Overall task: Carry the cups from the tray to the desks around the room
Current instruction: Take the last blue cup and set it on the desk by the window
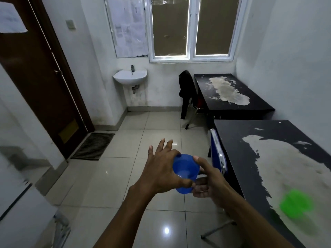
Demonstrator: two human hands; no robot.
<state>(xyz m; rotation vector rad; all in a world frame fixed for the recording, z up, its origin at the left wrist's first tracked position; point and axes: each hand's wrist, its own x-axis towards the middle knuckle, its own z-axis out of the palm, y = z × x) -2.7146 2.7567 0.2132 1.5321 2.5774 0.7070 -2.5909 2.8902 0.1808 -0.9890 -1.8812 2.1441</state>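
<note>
White-walled room, tiled floor (125,176), brown door (41,83) at left, mat (93,145) in front of it. Window (193,29) on far wall, papers (129,25) pinned beside it, sink (130,76) below the papers. Two black desks along right wall, tops badly worn with pale patches: far desk (232,93) under window, near desk (268,158) at lower right. Black chair (188,92) with dark cloth draped over it at far desk; blue chair (217,153) tucked against near desk.

Green cup (296,204) sits on near desk, blurred. Blue cup (186,173) is in the air over the floor, centre frame, between both hands, left of near desk. Left hand (161,170) touches cup's left side, thumb curled at its base, fingers spread wide and straight past the rim. Right hand (207,181) grips cup from the right, thumb on rim, fingers curled under.
</note>
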